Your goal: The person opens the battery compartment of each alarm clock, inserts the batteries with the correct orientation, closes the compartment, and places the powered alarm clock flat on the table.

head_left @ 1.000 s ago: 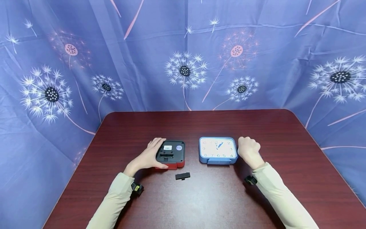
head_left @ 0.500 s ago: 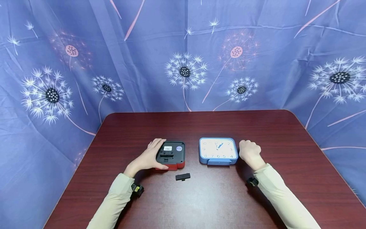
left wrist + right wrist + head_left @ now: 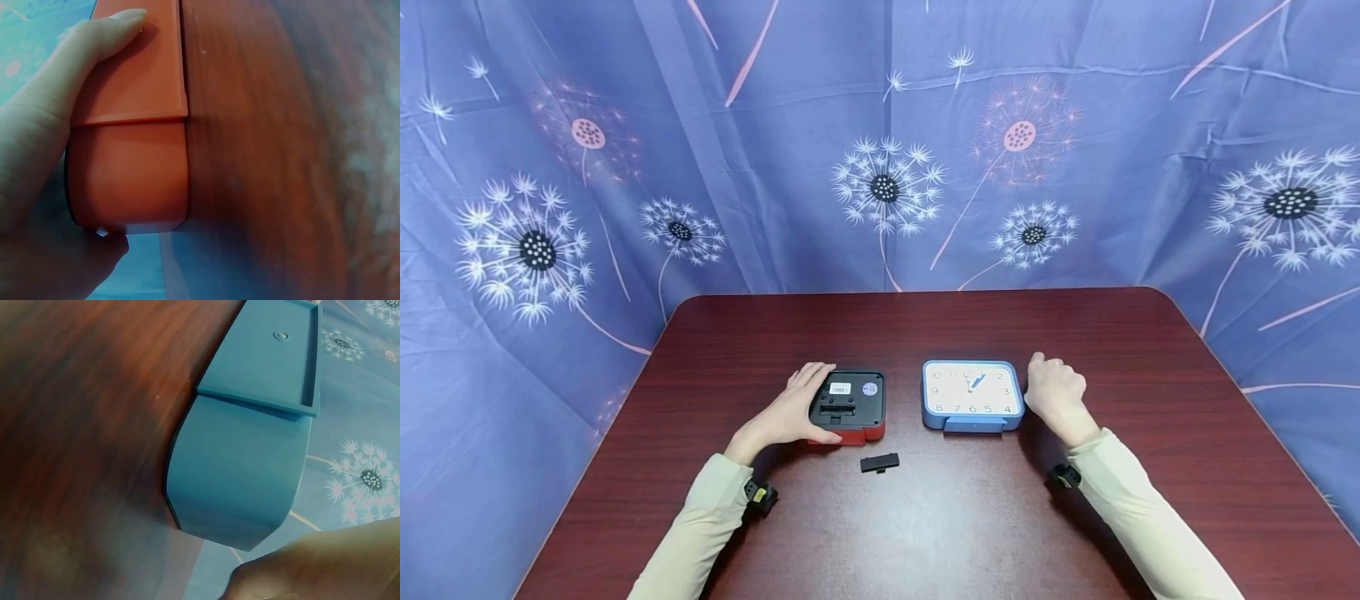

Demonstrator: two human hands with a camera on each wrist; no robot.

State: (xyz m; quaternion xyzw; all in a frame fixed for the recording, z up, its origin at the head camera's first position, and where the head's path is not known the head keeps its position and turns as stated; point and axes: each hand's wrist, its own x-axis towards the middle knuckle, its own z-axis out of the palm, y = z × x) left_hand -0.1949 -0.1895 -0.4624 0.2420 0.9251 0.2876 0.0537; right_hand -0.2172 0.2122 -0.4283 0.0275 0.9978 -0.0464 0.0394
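My left hand [image 3: 788, 414] grips a red desk clock [image 3: 131, 175] that lies face down, its black back [image 3: 867, 408] upward with a bare battery slot. The thumb presses the red near side, and the fingers reach over the far left corner. In front of it lies a small black battery cover [image 3: 879, 462]. To the right a blue desk clock [image 3: 973, 395] lies face up, showing its white dial. My right hand [image 3: 1056, 392] is curled into a fist beside that clock's right end; the inside of the fist is hidden.
Both clocks lie on a dark red-brown wooden table [image 3: 910, 533] with rounded far corners. A blue curtain [image 3: 790, 167] with a dandelion print hangs behind and on both sides. Each wrist wears a small black camera.
My right fist has shifted very slightly and its fingers have turned a little beside the blue clock. The left hand, both clocks and the cover stay where they were.
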